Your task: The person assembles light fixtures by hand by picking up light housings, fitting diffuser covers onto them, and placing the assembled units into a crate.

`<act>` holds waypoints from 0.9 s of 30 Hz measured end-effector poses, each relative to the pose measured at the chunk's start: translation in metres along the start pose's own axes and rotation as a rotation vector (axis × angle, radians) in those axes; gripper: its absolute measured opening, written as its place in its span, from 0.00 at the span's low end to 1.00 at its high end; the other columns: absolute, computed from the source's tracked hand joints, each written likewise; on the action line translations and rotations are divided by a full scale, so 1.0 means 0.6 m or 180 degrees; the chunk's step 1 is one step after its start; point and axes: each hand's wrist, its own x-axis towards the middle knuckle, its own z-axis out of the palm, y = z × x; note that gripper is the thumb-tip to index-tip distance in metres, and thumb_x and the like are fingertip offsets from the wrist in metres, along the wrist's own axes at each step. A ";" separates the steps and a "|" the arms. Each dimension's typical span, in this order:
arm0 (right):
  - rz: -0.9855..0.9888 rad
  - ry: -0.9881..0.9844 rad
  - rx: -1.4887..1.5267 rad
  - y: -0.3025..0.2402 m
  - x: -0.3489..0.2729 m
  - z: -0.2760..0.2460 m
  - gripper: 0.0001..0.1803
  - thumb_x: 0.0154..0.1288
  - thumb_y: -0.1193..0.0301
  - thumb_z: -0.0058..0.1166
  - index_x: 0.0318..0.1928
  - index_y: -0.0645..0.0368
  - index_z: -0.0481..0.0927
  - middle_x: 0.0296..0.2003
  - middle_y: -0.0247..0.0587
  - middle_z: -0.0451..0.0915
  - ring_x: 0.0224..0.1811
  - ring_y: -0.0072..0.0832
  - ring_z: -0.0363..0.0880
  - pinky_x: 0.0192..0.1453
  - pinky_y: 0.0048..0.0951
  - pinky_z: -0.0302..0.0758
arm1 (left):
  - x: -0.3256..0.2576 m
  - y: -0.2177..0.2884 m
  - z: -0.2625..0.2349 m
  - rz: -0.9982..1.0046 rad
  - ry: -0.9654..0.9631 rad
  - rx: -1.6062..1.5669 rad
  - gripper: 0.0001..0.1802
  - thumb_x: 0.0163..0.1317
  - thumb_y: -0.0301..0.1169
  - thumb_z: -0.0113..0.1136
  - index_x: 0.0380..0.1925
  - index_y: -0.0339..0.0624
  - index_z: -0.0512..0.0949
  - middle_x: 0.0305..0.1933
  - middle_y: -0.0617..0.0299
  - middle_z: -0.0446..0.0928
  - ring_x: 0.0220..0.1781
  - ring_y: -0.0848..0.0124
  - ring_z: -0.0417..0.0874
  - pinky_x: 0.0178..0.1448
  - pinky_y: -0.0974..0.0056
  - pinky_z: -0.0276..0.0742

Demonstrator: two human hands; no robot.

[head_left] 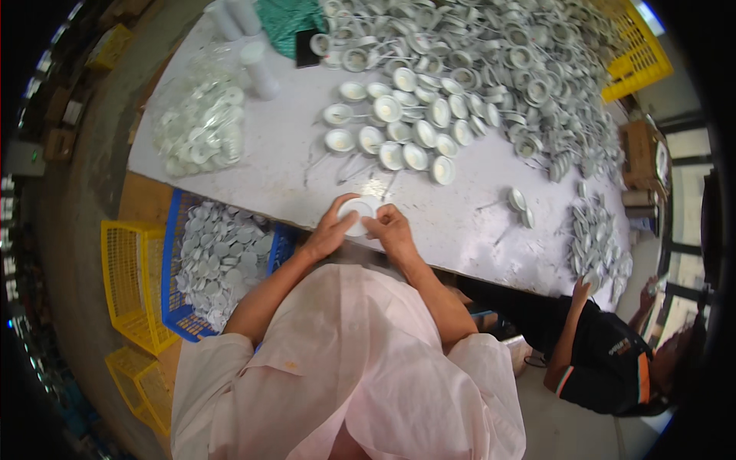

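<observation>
Near the table's front edge I hold a round white downlight (357,208) with its pale face up. My left hand (330,228) is closed round its left side, the thumb lying on the face. My right hand (392,230) is closed at its right rim, fingertips pinched together; whether they also hold some small part is hidden. Just beyond my hands, a group of similar downlights (415,157) lies face up on the table (284,180), with short cords trailing from several. A large heap of grey-white ring-shaped fittings (498,57) covers the far side.
At left on the table are a clear bag of white discs (201,130), white cylindrical stacks (261,73) and a dark phone (307,48). A blue basket (170,264) of white round pieces stands beside my left arm, near yellow crates (130,276). A co-worker (606,356) handles fittings at right.
</observation>
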 end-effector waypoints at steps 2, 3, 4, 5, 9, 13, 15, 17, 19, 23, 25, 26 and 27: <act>-0.0093 0.0016 -0.0050 -0.001 -0.004 -0.004 0.12 0.55 0.74 0.62 0.31 0.58 0.68 0.24 0.34 0.74 0.23 0.17 0.73 0.25 0.19 0.72 | 0.004 -0.003 -0.001 -0.0107 -0.0003 0.0205 0.20 0.63 0.32 0.49 0.55 0.40 0.66 0.47 0.54 0.74 0.49 0.70 0.73 0.55 0.66 0.68; -0.0170 -0.0052 -0.0096 -0.002 -0.004 -0.004 0.12 0.55 0.74 0.62 0.31 0.57 0.68 0.24 0.34 0.75 0.22 0.17 0.73 0.25 0.18 0.71 | 0.006 -0.003 -0.004 -0.0207 0.0077 0.0434 0.19 0.64 0.32 0.49 0.54 0.40 0.67 0.44 0.55 0.75 0.47 0.71 0.74 0.54 0.66 0.69; -0.0197 -0.0039 -0.0151 0.011 0.000 -0.011 0.11 0.55 0.72 0.62 0.31 0.59 0.71 0.25 0.35 0.76 0.23 0.17 0.72 0.27 0.19 0.71 | 0.008 -0.004 -0.003 -0.0200 0.0015 0.0421 0.19 0.64 0.32 0.49 0.54 0.40 0.67 0.44 0.55 0.75 0.47 0.71 0.74 0.54 0.66 0.69; -0.0211 0.0019 -0.0157 0.014 0.002 -0.028 0.11 0.55 0.72 0.62 0.31 0.59 0.71 0.25 0.35 0.76 0.23 0.17 0.72 0.27 0.19 0.71 | 0.011 -0.006 -0.001 0.0126 0.0095 0.0835 0.18 0.65 0.32 0.48 0.54 0.41 0.68 0.43 0.55 0.76 0.46 0.71 0.75 0.53 0.67 0.69; -0.0954 0.1240 -0.1041 0.035 0.028 -0.140 0.09 0.56 0.69 0.60 0.28 0.60 0.75 0.25 0.32 0.77 0.28 0.19 0.72 0.34 0.22 0.71 | -0.003 -0.036 -0.060 0.0756 0.0793 0.1494 0.17 0.66 0.33 0.47 0.53 0.40 0.69 0.41 0.56 0.77 0.43 0.72 0.77 0.45 0.67 0.73; -0.1228 0.3254 -0.2600 0.084 0.051 -0.421 0.16 0.61 0.63 0.53 0.40 0.64 0.73 0.36 0.49 0.75 0.39 0.38 0.74 0.46 0.35 0.70 | -0.060 -0.025 -0.136 -0.0543 0.1424 0.0045 0.18 0.65 0.32 0.48 0.53 0.37 0.68 0.42 0.57 0.77 0.43 0.69 0.78 0.38 0.66 0.76; -0.0924 0.3924 -0.3526 0.121 0.043 -0.560 0.27 0.60 0.57 0.54 0.49 0.69 0.71 0.44 0.54 0.73 0.49 0.46 0.70 0.55 0.41 0.66 | -0.067 -0.061 -0.179 -0.0318 0.1511 -0.1128 0.18 0.65 0.31 0.49 0.53 0.35 0.67 0.43 0.55 0.76 0.44 0.67 0.79 0.33 0.63 0.78; -0.0413 0.3802 -0.3354 0.143 0.013 -0.661 0.28 0.61 0.51 0.51 0.48 0.65 0.74 0.45 0.56 0.75 0.49 0.46 0.71 0.54 0.40 0.68 | -0.062 -0.100 -0.205 -0.0382 0.1593 -0.1530 0.20 0.62 0.26 0.51 0.54 0.34 0.65 0.49 0.51 0.73 0.48 0.59 0.78 0.40 0.57 0.81; -0.0065 0.3626 -0.2426 0.116 0.016 -0.619 0.28 0.57 0.50 0.52 0.44 0.64 0.78 0.41 0.51 0.78 0.44 0.43 0.77 0.49 0.41 0.72 | -0.109 -0.121 -0.229 -0.0392 0.1864 -0.1394 0.23 0.59 0.22 0.50 0.56 0.35 0.64 0.53 0.51 0.71 0.52 0.58 0.76 0.50 0.53 0.78; 0.0292 0.3339 -0.1629 0.091 0.013 -0.585 0.13 0.48 0.65 0.49 0.20 0.64 0.77 0.16 0.44 0.75 0.16 0.35 0.71 0.23 0.39 0.72 | -0.168 -0.155 -0.276 -0.0167 0.1906 -0.1994 0.23 0.56 0.20 0.52 0.54 0.36 0.67 0.50 0.53 0.74 0.51 0.57 0.77 0.50 0.56 0.77; 0.0103 0.3265 -0.1190 0.095 0.015 -0.567 0.11 0.46 0.69 0.47 0.16 0.64 0.75 0.11 0.41 0.71 0.10 0.32 0.65 0.16 0.36 0.67 | -0.202 -0.206 -0.326 -0.0056 0.2155 -0.2228 0.22 0.56 0.22 0.53 0.54 0.37 0.67 0.49 0.54 0.75 0.50 0.56 0.77 0.49 0.58 0.77; 0.0074 0.3218 -0.1293 0.105 0.013 -0.575 0.12 0.48 0.67 0.48 0.19 0.65 0.76 0.13 0.42 0.73 0.12 0.32 0.66 0.17 0.36 0.67 | -0.221 -0.274 -0.375 0.0283 0.2290 -0.1024 0.21 0.57 0.23 0.55 0.52 0.35 0.68 0.49 0.54 0.75 0.50 0.57 0.77 0.49 0.59 0.77; 0.0054 0.3227 -0.1393 0.119 0.008 -0.586 0.13 0.51 0.66 0.50 0.22 0.65 0.78 0.15 0.42 0.74 0.13 0.33 0.68 0.18 0.36 0.68 | -0.228 -0.313 -0.408 0.0560 0.2328 0.0184 0.20 0.57 0.24 0.56 0.51 0.34 0.69 0.49 0.53 0.75 0.50 0.58 0.78 0.49 0.60 0.77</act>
